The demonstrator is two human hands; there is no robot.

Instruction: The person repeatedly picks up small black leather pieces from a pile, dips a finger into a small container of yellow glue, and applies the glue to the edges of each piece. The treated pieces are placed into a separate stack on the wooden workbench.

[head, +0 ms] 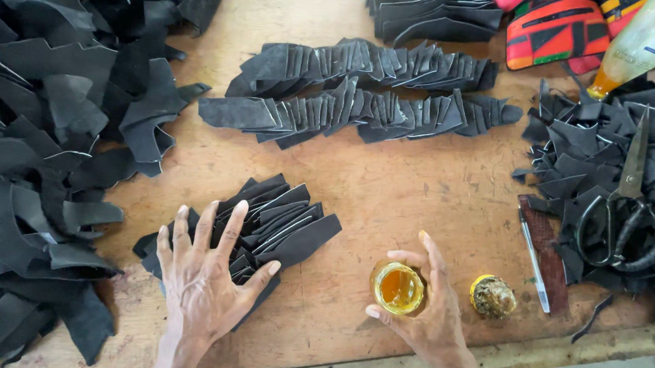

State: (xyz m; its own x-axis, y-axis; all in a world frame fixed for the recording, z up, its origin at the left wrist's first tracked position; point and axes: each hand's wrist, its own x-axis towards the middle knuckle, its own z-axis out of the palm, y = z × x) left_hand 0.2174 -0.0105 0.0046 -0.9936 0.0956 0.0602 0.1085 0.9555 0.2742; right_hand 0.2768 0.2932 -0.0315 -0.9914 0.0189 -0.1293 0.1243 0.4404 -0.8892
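Note:
My left hand [204, 275] lies flat, fingers spread, on a fanned stack of black leather pieces [280, 223] at the near left of the wooden table [418, 189]. My right hand [429, 311] wraps around a small open jar of amber glue [398, 288] standing on the table near the front edge. Just to its right lies the jar's glue-crusted yellow lid [492, 296].
Two long fanned rows of black pieces [363, 95] lie mid-table. A big heap of black scraps [41, 151] fills the left. At right, scissors [629, 210] rest on another black pile; a pen [534, 257] and brown strip [549, 254] lie beside it. A plastic bottle [643, 40] and colourful fabric [553, 27] sit far right.

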